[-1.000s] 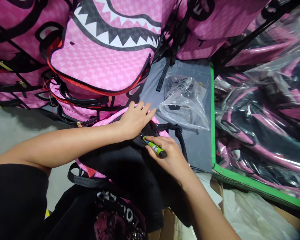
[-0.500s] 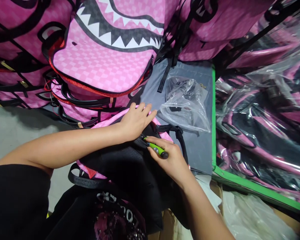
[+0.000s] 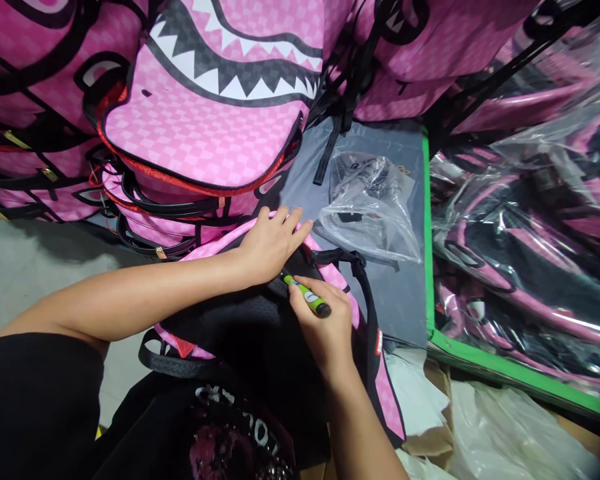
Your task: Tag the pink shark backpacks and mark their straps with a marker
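A pink checked backpack (image 3: pixel 240 313) lies in front of me, black back panel up, its strap (image 3: pixel 370 293) hanging along the right side. Across its far pink edge rests my left hand (image 3: pixel 270 247), fingers spread and pressed down on it. My right hand (image 3: pixel 327 327) grips a bright green pen-shaped tool (image 3: pixel 305 291) with a black end, likely a marker. The tool's front end points at the black panel beside my left palm, and its tip is hard to make out.
Pink shark-mouth backpacks (image 3: pixel 195 140) are stacked ahead and to the left. A clear plastic bag (image 3: pixel 375 227) lies on a grey surface (image 3: pixel 405 300) with green edging. Plastic-wrapped backpacks (image 3: pixel 525 247) fill the right side. Crumpled plastic (image 3: pixel 515 427) lies at the lower right.
My right hand has turned and its forearm has swung left, baring more of the backpack's right side and strap. The green tool shifted slightly left; my left hand stays nearly still.
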The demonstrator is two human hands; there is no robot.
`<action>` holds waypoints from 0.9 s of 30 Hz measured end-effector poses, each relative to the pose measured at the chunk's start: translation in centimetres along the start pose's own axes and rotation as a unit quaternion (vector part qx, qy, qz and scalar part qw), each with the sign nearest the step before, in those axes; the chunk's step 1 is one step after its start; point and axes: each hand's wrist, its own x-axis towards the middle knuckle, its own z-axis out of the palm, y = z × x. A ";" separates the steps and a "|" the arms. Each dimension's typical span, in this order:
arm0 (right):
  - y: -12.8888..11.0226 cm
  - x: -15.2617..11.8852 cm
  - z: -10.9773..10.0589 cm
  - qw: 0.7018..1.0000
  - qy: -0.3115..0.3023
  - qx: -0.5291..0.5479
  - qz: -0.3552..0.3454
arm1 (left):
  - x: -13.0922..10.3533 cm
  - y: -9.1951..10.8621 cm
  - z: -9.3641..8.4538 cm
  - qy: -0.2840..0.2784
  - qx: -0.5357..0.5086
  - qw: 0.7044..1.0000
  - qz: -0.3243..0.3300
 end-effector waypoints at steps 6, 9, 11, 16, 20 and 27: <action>-0.3 -0.4 0.5 0.999 0.036 0.004 0.022 | 0.0 0.0 0.3 0.019 0.006 1.000 -0.001; -0.5 -0.5 0.6 0.998 0.011 0.051 0.039 | 0.0 0.0 0.4 0.019 0.002 1.000 -0.004; -0.7 -0.4 0.5 0.998 0.008 0.035 0.050 | 0.0 0.0 0.4 0.019 -0.003 1.000 -0.006; -1.0 -0.3 0.0 0.997 -0.020 0.053 0.046 | 0.0 0.0 0.6 0.026 -0.014 1.000 -0.007; -1.0 -0.3 0.0 0.998 -0.011 0.036 0.056 | 0.0 0.0 0.7 0.030 -0.020 0.999 -0.007; -1.0 0.1 -0.2 0.997 -0.041 0.046 0.055 | 0.0 -0.1 0.7 0.026 -0.025 0.999 -0.006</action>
